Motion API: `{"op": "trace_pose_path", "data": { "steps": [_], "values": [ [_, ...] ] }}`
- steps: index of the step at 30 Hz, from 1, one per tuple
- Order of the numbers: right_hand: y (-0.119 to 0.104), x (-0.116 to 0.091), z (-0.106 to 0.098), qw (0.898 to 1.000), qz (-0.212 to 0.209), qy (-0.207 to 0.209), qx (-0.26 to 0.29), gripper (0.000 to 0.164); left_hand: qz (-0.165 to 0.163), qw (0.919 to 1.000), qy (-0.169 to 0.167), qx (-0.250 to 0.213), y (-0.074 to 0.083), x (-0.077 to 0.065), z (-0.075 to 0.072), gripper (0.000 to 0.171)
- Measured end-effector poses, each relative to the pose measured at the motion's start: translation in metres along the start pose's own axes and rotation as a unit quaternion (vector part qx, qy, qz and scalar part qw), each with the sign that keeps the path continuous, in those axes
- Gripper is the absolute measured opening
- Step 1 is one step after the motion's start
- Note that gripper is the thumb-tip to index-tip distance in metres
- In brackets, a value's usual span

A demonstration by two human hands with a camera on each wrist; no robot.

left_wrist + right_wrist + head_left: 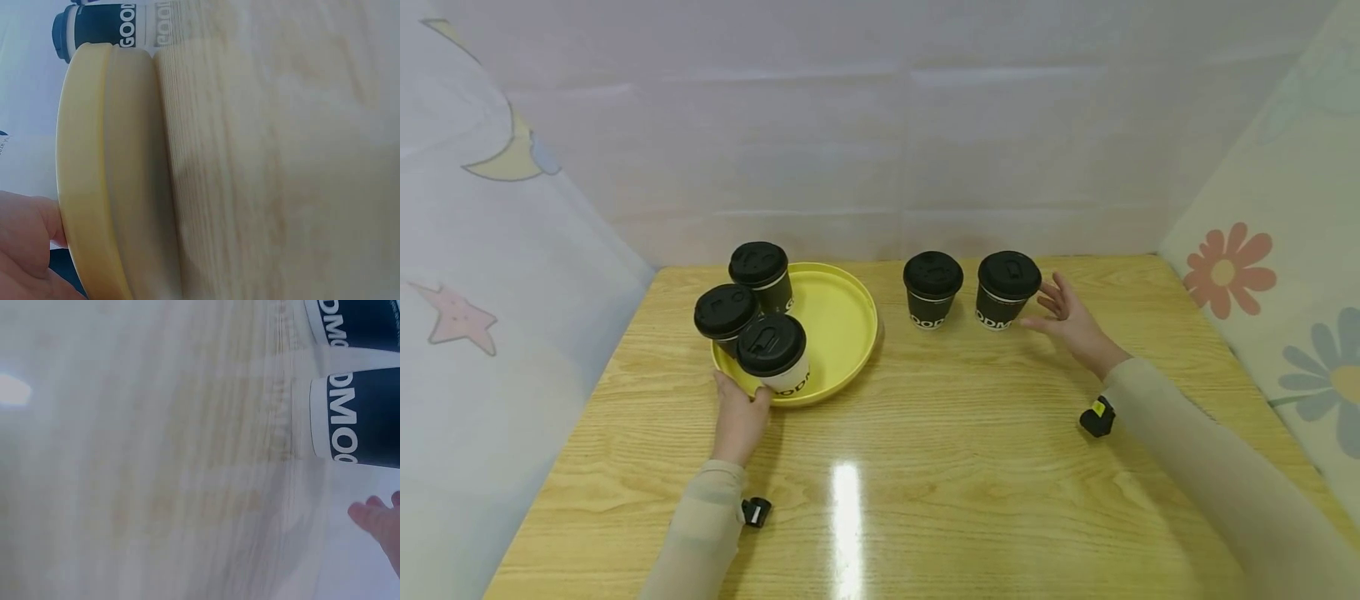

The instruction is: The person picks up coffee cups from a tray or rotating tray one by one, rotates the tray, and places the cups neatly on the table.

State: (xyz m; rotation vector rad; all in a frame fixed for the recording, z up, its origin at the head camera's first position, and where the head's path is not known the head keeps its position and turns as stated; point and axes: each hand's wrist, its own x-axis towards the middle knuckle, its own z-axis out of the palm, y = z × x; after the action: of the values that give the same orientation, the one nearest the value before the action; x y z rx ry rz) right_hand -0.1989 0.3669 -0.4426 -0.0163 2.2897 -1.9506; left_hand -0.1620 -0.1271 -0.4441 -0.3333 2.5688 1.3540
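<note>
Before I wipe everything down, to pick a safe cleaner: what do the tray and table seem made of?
Tray: probably plastic, possibly coated metal; smooth, even yellow with a soft sheen. Table: wood or wood-look laminate, glossy; grain shows and light glares off it.

Three lidded cups [771, 346] on a yellow tray [842, 333], two at right, hands [741, 421] [1070, 323] by tray and rightmost cup [1006, 287]

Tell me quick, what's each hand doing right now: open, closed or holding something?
Left hand: at the yellow tray's rim; whether it grips cannot be told.
Right hand: open beside the rightmost cup, holding nothing.
</note>
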Motion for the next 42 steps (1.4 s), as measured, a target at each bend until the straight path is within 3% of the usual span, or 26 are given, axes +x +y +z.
{"op": "trace_pose_path", "data": {
  "steps": [9, 13, 17, 21, 26, 34, 42],
  "values": [
    [0.000, -0.041, 0.009, 0.997, -0.067, 0.036, -0.013, 0.094, 0.002, 0.9999, 0.004, 0.011, 0.003, -0.001, 0.000, 0.088],
    [0.000, -0.050, 0.020, 0.993, -0.109, 0.049, 0.024, 0.084, 0.000, 1.0000, -0.002, 0.008, 0.003, -0.002, -0.002, 0.089],
    [0.001, -0.056, 0.033, 0.986, -0.150, 0.034, 0.070, 0.074, 0.005, 0.9999, -0.012, 0.004, 0.002, -0.004, -0.003, 0.088],
    [0.003, -0.059, 0.045, 0.981, -0.175, 0.012, 0.083, 0.069, 0.012, 0.9998, -0.016, -0.007, 0.002, -0.005, -0.003, 0.087],
    [0.003, -0.059, 0.054, 0.982, -0.178, -0.011, 0.062, 0.071, 0.019, 0.9995, -0.009, -0.022, -0.001, -0.003, 0.000, 0.088],
    [0.000, -0.057, 0.064, 0.977, -0.199, -0.032, 0.065, 0.073, 0.020, 0.9996, 0.003, -0.021, 0.005, -0.012, 0.000, 0.083],
    [-0.001, -0.053, 0.074, 0.972, -0.215, -0.056, 0.071, 0.072, 0.045, 0.9971, 0.026, -0.055, 0.002, -0.005, -0.010, 0.080]
  ]
}}
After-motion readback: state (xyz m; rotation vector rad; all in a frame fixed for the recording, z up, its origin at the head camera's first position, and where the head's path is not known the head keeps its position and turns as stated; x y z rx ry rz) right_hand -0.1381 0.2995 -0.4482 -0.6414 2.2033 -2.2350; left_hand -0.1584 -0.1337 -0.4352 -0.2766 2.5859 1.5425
